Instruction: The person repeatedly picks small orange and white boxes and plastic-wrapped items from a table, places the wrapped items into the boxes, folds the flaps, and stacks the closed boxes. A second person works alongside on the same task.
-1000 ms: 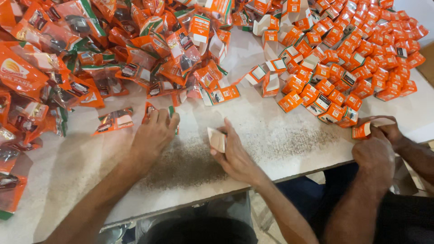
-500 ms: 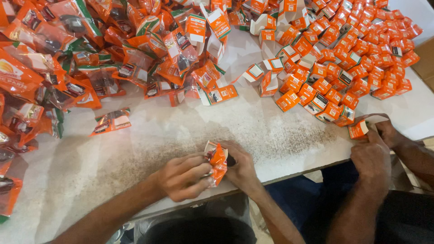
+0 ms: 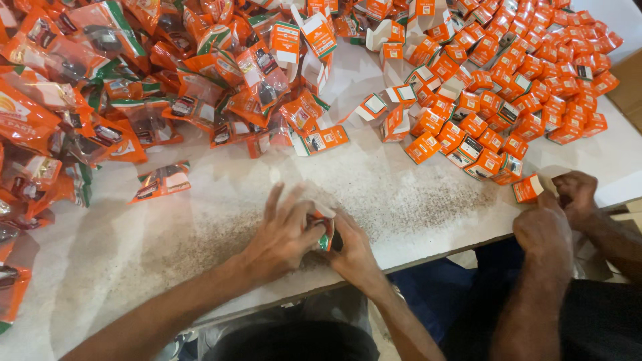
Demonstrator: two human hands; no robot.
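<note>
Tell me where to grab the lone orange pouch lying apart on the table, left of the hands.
Pinch the pouch at its right short edge, coming from the right. It lies flat and apart from the pile, with bare table on that side. The left hand is nearest, though both hands now hold a small pack.

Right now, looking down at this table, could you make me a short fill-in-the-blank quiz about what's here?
1. The left hand and right hand both grip one small ____ packet.
2. The heap of small boxes lies on the table's ____ side.
3. A single pouch lies flat, apart from the pouch pile, to the ____ of the left hand.
4. The co-worker's hands hold a small orange ____.

Missing words: orange; right; left; box
</note>
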